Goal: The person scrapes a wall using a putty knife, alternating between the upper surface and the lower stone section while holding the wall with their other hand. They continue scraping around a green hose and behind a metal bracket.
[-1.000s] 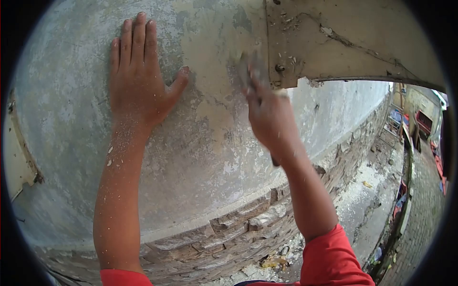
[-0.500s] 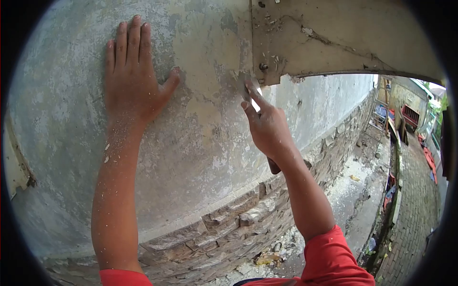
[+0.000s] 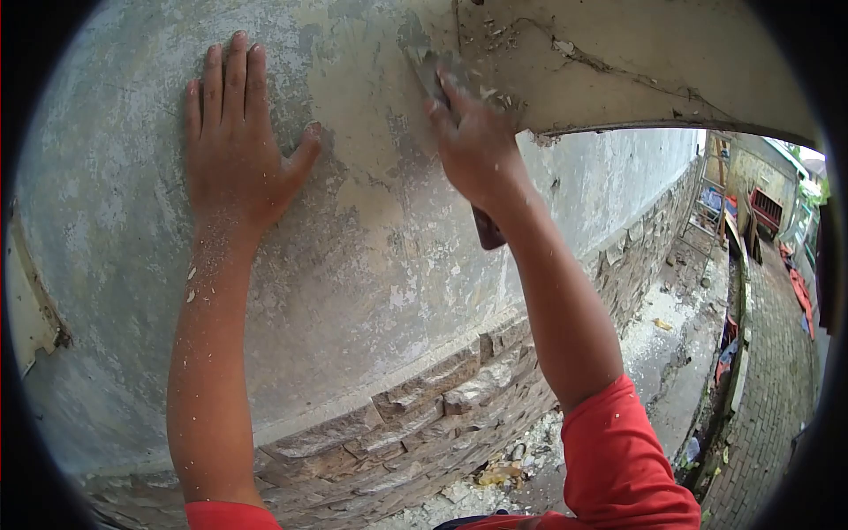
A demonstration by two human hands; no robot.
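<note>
Flat against the wall (image 3: 353, 291) lies my left hand (image 3: 234, 146), fingers stretched upward and thumb out to the side. Paint flakes dust its wrist and forearm. My right hand (image 3: 481, 155) is wrapped around a scraper (image 3: 491, 231), whose dark handle end sticks out below the palm. The metal blade, blurred by motion, is up at the wall near a patch of bare, yellowish plaster (image 3: 362, 141). The wall's grey-white paint is worn and patchy. Just right of the blade is the beige panel (image 3: 645, 79).
Rough stone cladding (image 3: 442, 397) runs along the wall's foot. White flakes and debris (image 3: 503, 473) litter the ground below. A brick-paved path (image 3: 773, 380) and a narrow gutter lie to the right. A metal ladder-like frame (image 3: 707, 208) stands further back.
My right hand has moved upward along the wall with the scraper, beside the panel's edge. My left hand stays pressed on the wall; the view has shifted slightly.
</note>
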